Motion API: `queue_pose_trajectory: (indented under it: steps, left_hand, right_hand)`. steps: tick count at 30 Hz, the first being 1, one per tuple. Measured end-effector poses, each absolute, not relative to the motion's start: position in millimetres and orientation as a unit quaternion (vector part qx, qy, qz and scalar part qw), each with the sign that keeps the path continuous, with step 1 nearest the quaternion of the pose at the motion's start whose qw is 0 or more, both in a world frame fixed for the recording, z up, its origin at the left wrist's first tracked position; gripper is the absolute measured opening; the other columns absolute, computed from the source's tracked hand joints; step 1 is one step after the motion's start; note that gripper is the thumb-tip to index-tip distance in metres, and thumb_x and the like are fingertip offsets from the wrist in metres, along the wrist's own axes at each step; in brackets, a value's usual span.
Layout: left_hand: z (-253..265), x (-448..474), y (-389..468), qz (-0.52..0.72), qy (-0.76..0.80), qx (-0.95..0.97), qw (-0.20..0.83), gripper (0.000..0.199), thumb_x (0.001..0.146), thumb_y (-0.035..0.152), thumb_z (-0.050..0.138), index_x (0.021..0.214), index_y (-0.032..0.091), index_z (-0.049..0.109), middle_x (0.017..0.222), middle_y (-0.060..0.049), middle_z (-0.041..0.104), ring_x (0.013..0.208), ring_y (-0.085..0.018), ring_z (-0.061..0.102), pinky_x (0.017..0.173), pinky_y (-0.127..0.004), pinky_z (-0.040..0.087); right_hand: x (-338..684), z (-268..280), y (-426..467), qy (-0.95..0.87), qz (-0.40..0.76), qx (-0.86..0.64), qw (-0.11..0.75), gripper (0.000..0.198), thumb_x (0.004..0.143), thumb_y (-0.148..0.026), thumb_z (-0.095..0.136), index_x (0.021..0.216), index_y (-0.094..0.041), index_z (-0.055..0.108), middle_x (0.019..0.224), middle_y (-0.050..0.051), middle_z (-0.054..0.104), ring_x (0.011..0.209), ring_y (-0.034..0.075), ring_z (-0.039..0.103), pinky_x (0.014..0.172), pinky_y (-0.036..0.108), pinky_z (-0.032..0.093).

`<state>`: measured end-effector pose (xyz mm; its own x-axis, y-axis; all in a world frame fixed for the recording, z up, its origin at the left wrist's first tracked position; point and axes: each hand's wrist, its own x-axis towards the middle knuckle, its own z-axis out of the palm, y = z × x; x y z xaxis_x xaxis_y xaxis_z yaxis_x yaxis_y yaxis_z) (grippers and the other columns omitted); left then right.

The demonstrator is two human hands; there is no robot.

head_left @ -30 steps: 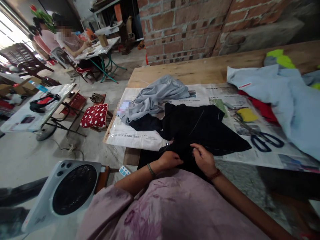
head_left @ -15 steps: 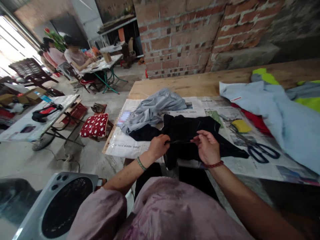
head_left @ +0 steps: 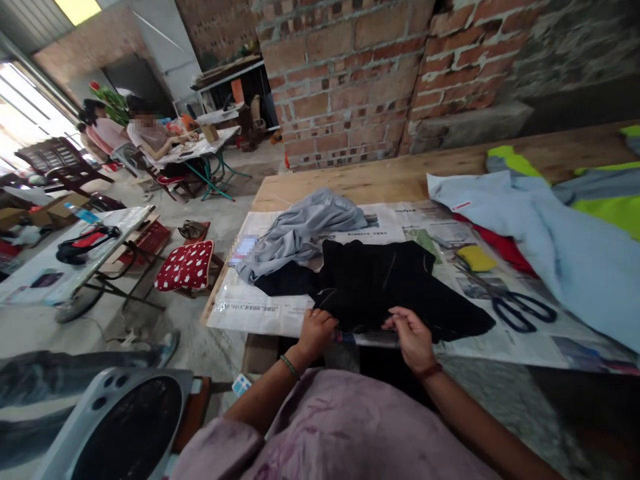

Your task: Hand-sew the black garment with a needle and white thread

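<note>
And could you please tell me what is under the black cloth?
Newspaper, spread on the wooden table, shows beyond the edges of the black cloth. Directly beneath its middle, the cloth covers everything, so I cannot tell what is there.

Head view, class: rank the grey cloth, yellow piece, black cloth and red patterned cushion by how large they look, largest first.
1. Black cloth
2. Grey cloth
3. Red patterned cushion
4. Yellow piece

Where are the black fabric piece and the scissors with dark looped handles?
Black fabric piece (head_left: 375,283): head view, middle of the cloth.
Scissors with dark looped handles (head_left: 499,299): head view, where the handles meet.
</note>
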<state>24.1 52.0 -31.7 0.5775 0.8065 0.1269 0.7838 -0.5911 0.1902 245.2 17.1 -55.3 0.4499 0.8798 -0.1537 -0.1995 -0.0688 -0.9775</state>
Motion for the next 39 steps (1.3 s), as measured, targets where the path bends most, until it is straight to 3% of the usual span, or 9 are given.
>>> queue_pose_trajectory:
  steps: [5, 9, 12, 16, 22, 25, 31, 39]
  left_hand:
    - [5.4, 28.6, 41.5, 0.129, 0.451, 0.876, 0.113, 0.035, 0.074, 0.049, 0.056, 0.095, 0.023, 0.065, 0.095, -0.005, 0.059, 0.089, -0.021, 0.050, 0.080, -0.038, 0.031]
    - [13.4, 50.4, 36.4, 0.110, 0.451, 0.878, 0.119, 0.042, 0.074, 0.056, 0.053, 0.089, 0.020, 0.066, 0.089, -0.007, 0.059, 0.086, -0.022, 0.051, 0.078, -0.037, 0.034]
    - [3.8, 70.9, 35.8, 0.071, 0.461, 0.877, 0.119, 0.039, 0.071, 0.051, 0.059, 0.088, 0.016, 0.066, 0.088, -0.009, 0.059, 0.086, -0.024, 0.052, 0.075, -0.036, 0.037]
    - [-7.0, 83.5, 39.2, 0.056, 0.492, 0.852, 0.172, 0.018, 0.075, 0.029, 0.058, 0.084, 0.018, 0.068, 0.087, -0.008, 0.061, 0.084, -0.021, 0.055, 0.075, -0.033, 0.039]
    - [-8.0, 70.9, 49.9, 0.110, 0.524, 0.701, 0.471, 0.018, 0.067, 0.022, 0.064, 0.084, 0.016, 0.069, 0.072, 0.000, 0.062, 0.066, -0.012, 0.054, 0.062, -0.022, 0.040]
    - [-8.6, 65.2, 54.1, 0.120, 0.540, 0.614, 0.563, 0.017, 0.066, 0.021, 0.063, 0.080, 0.014, 0.069, 0.059, 0.003, 0.057, 0.054, -0.008, 0.047, 0.054, -0.020, 0.036]
    - [-10.9, 63.2, 60.1, 0.179, 0.540, 0.556, 0.606, 0.010, 0.067, 0.018, 0.057, 0.071, 0.012, 0.064, 0.053, 0.004, 0.051, 0.050, -0.006, 0.043, 0.050, -0.018, 0.032]
    - [-1.3, 53.9, 62.7, 0.220, 0.504, 0.516, 0.657, 0.014, 0.069, 0.026, 0.056, 0.072, 0.013, 0.057, 0.071, -0.001, 0.061, 0.056, -0.006, 0.048, 0.048, -0.016, 0.033]
  right_hand:
    - [247.8, -48.8, 18.3, -0.314, 0.427, -0.574, 0.624, 0.024, 0.073, -0.037, 0.056, 0.087, -0.017, 0.058, 0.061, -0.002, 0.058, 0.056, 0.010, 0.057, 0.058, 0.023, 0.045]
    - [248.2, -50.9, 15.1, -0.321, 0.422, -0.574, 0.624, 0.024, 0.074, -0.036, 0.056, 0.088, -0.018, 0.058, 0.062, -0.002, 0.058, 0.056, 0.010, 0.057, 0.058, 0.023, 0.045]
    - [248.5, -51.3, 13.0, -0.317, 0.421, -0.577, 0.624, 0.024, 0.074, -0.037, 0.056, 0.087, -0.017, 0.058, 0.062, -0.002, 0.058, 0.056, 0.010, 0.057, 0.057, 0.022, 0.045]
    - [249.4, -47.5, 12.3, -0.320, 0.423, -0.577, 0.621, 0.025, 0.075, -0.037, 0.055, 0.088, -0.017, 0.058, 0.061, -0.002, 0.058, 0.056, 0.010, 0.058, 0.057, 0.023, 0.046]
    - [248.3, -44.0, 14.3, -0.271, 0.443, -0.563, 0.643, 0.023, 0.070, -0.035, 0.059, 0.084, -0.017, 0.059, 0.058, -0.003, 0.057, 0.053, 0.010, 0.057, 0.054, 0.022, 0.045]
    - [246.4, -43.7, 14.6, -0.254, 0.454, -0.556, 0.648, 0.023, 0.068, -0.034, 0.061, 0.083, -0.017, 0.059, 0.058, -0.003, 0.057, 0.052, 0.009, 0.056, 0.053, 0.021, 0.045]
    - [246.4, -45.2, 12.8, -0.260, 0.449, -0.554, 0.651, 0.023, 0.068, -0.034, 0.061, 0.084, -0.017, 0.059, 0.058, -0.003, 0.057, 0.052, 0.009, 0.056, 0.054, 0.022, 0.045]
    - [245.1, -46.3, 12.1, -0.263, 0.444, -0.560, 0.648, 0.024, 0.069, -0.035, 0.060, 0.083, -0.017, 0.059, 0.058, -0.003, 0.057, 0.052, 0.010, 0.056, 0.054, 0.023, 0.045]
